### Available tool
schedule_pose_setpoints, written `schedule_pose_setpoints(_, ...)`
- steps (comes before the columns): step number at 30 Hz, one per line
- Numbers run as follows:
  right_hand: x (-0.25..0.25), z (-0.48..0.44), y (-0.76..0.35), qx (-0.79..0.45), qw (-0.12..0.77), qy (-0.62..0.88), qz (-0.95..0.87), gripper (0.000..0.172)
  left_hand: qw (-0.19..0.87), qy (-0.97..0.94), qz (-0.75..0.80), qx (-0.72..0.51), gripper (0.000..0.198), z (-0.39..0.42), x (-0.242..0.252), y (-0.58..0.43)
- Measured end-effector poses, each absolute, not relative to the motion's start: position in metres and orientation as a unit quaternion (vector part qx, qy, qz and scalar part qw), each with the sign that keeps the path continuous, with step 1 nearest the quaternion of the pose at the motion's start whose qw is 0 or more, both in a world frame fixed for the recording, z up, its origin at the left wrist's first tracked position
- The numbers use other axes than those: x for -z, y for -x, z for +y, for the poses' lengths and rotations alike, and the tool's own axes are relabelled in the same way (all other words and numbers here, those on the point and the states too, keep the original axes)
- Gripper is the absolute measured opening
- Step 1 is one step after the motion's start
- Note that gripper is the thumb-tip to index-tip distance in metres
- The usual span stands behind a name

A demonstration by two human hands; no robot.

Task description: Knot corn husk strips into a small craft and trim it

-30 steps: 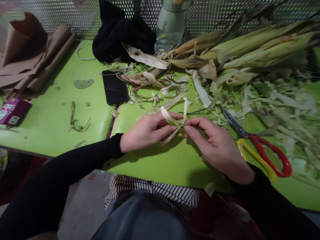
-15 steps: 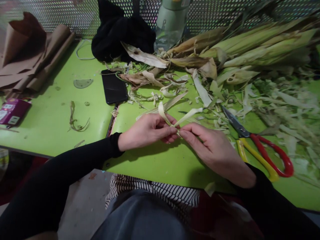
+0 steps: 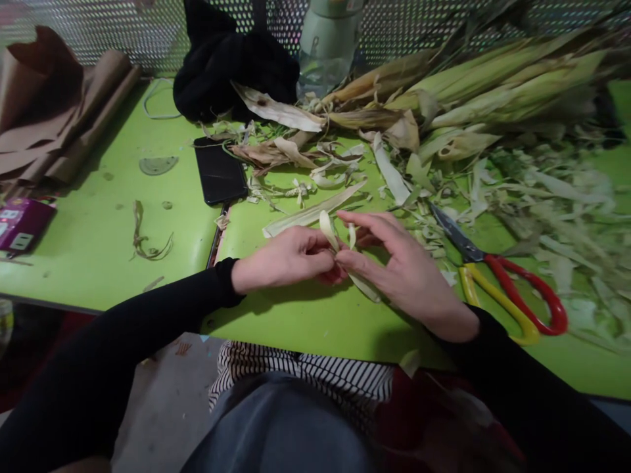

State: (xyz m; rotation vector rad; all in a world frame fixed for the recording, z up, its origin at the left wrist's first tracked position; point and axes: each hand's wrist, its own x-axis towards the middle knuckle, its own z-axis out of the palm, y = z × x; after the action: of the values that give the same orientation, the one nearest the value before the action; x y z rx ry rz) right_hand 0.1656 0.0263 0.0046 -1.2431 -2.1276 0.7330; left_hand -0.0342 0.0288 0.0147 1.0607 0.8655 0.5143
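Observation:
Pale corn husk strips are pinched in my left hand, its thumb and fingers closed together. One end curls up above the pinch. My right hand is right beside it, thumb at the left fingertips and index finger stretched over the top, bent around another end of husk. A further husk end sticks out below the right thumb. Where the strips cross is hidden by the fingers. Just beyond my hands lies a flat loose husk piece on the green table.
Scissors with red and yellow handles lie open at the right. Husk bundles and scraps cover the back right. A phone, black cloth, bottle, brown paper and purple box are also on the table.
My right hand has lifted its index finger and bent the right-hand husk end in toward itself. Another end now points down below the thumb. The left hand keeps its pinch.

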Motion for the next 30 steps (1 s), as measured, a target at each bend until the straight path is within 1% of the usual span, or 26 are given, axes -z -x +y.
schedule_pose_setpoints(2,-0.003,0.026,-0.164,-0.267,0.301,0.454,-0.795,0.032,0.759,-0.465,0.392,-0.232,0.012,0.026,-0.018,0.032)
schedule_pose_setpoints(4,-0.002,0.026,-0.164,-0.27,0.329,0.45,-0.785,0.018,0.779,-0.438,0.384,-0.23,0.013,0.023,-0.019,0.031)
schedule_pose_setpoints(6,-0.003,0.026,-0.164,-0.299,0.348,0.452,-0.765,0.012,0.795,-0.415,0.376,-0.235,0.011,0.023,-0.018,0.031)
schedule_pose_setpoints(10,-0.005,0.027,-0.162,-0.364,0.342,0.458,-0.735,0.016,0.804,-0.41,0.361,-0.236,0.008,0.023,-0.012,0.03)
schedule_pose_setpoints(14,-0.004,0.024,-0.158,-0.386,0.348,0.452,-0.725,0.013,0.797,-0.435,0.354,-0.224,0.015,0.021,-0.006,0.029)
schedule_pose_setpoints(17,-0.002,0.02,-0.156,-0.41,0.363,0.448,-0.706,0.011,0.788,-0.45,0.348,-0.235,0.016,0.017,-0.001,0.025)
schedule_pose_setpoints(22,-0.003,0.019,-0.157,-0.462,0.346,0.441,-0.687,0.015,0.8,-0.43,0.337,-0.246,0.017,0.011,0.005,0.017)
schedule_pose_setpoints(25,-0.009,0.024,-0.16,-0.448,0.318,0.452,-0.703,0.018,0.822,-0.382,0.333,-0.261,0.019,0.009,0.002,0.017)
schedule_pose_setpoints(27,-0.012,0.03,-0.164,-0.415,0.302,0.474,-0.715,0.022,0.838,-0.334,0.332,-0.275,0.021,0.009,-0.002,0.018)
schedule_pose_setpoints(28,-0.012,0.032,-0.167,-0.386,0.308,0.487,-0.721,0.025,0.847,-0.31,0.33,-0.28,0.023,0.009,-0.004,0.019)
schedule_pose_setpoints(30,-0.011,0.035,-0.173,-0.292,0.357,0.494,-0.737,0.027,0.86,-0.265,0.328,-0.288,0.025,0.009,-0.008,0.02)
